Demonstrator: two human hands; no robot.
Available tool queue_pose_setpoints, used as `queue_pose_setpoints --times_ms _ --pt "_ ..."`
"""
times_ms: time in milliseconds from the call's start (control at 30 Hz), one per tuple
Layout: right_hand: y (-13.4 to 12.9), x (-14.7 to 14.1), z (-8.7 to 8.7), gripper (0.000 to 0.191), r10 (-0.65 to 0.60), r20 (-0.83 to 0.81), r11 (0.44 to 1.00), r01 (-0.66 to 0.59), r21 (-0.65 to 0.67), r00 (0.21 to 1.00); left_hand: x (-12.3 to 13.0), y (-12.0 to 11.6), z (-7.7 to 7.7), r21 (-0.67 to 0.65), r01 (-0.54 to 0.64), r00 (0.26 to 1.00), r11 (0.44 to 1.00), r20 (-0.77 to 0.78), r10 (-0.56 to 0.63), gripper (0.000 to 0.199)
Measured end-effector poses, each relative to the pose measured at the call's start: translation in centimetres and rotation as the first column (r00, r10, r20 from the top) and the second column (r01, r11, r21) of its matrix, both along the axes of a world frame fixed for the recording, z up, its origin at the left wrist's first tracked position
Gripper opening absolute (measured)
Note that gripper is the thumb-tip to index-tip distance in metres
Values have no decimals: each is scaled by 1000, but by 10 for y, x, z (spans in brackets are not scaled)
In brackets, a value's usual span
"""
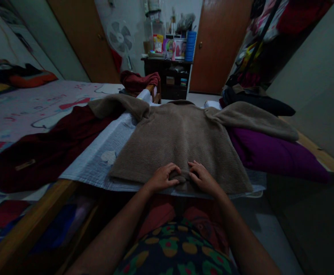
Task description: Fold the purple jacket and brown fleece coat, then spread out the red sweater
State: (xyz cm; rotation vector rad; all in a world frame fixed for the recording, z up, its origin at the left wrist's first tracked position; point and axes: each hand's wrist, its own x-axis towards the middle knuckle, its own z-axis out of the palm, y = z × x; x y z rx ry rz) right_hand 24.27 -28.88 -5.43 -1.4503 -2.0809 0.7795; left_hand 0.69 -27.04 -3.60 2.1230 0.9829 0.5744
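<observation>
The brown coat [181, 137] lies lengthwise straight ahead, collar [181, 102] farthest away.

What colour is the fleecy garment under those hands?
Greyish brown; the garment shows best in the head view.

the light is dim, shadows deep below, edges visibly stretched.
</observation>
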Motion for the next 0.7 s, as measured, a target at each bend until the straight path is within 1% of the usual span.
queue_pose_setpoints --times_ms 367,700 --pt "0 1 1 11 2 2 1000 -2 -6 1000 1 -1 2 -7 -12 1000 1000 -2 12 27" --pt "0 1 -1 11 2 -1 1000 -2 -1 1000 0 0 1 4 -5 1000 1000 -12 5 28"
